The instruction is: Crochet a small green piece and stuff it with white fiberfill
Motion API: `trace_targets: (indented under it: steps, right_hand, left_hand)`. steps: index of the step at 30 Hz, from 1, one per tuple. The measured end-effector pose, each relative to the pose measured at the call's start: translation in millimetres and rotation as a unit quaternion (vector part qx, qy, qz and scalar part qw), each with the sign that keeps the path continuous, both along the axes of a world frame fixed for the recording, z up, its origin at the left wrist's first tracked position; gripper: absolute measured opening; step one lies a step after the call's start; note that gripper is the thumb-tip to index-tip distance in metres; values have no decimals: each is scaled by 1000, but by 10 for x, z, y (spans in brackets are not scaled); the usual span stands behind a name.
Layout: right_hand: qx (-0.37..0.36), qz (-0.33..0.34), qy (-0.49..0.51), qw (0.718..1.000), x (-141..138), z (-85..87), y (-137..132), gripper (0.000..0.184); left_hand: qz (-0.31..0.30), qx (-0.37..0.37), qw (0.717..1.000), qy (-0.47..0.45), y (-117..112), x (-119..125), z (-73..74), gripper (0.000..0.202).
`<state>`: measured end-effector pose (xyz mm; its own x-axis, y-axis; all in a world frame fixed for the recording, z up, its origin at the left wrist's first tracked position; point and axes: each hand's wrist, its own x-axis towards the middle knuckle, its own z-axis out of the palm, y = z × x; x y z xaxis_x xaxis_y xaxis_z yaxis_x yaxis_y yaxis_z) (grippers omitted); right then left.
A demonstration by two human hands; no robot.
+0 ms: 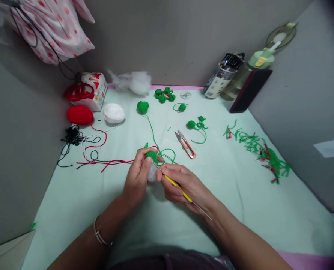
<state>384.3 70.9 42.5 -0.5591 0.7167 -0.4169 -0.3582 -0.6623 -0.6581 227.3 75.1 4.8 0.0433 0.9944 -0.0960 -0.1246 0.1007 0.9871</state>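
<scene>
My left hand [137, 176] is closed around a small green crochet piece [151, 155]. A tuft of white stuffing [152, 173] shows just below that piece, between my hands. In my right hand [181, 180] is a crochet hook [178, 186] with a yellow handle, its thin metal tip reaching the green piece and its other metal end pointing back toward my wrist. Loose green yarn [168, 154] lies behind my fingers and runs up to a green yarn ball [142, 107]. Red and black strands [110, 162] stretch leftward from beside my left hand.
Thread snips [185, 144] lie beyond my right hand. Small green crochet parts [164, 95] sit farther back, near more stuffing [139, 82]. Red yarn [80, 114] and white yarn [114, 113] are at left, yarn scraps [268, 155] at right. A phone [250, 91] leans on a bottle [237, 80].
</scene>
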Motion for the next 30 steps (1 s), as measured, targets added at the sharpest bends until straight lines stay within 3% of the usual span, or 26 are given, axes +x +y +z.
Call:
trace_targets:
  steps: [7,16,21,27,30]
  right_hand:
    - [-1,-24,20,1000,-4,-72,15,26]
    - [16,-48,2,999,-2,-39,17,24]
    - [121,-44,-150,980,-38,-32,-88,31]
    - [250,-20,-255,934,-43,-69,-170,31]
    - [315,2,-310,897,-44,-101,-190,30]
  left_hand:
    - [-13,-21,999,21,-38,25,10,27]
    - [3,11,997,74,-1,23,-34,22]
    - [4,12,994,105,29,11,-17,5]
    - [-17,32,993,115,48,9,-13,5]
    - [-26,47,992,112,57,6,-53,6]
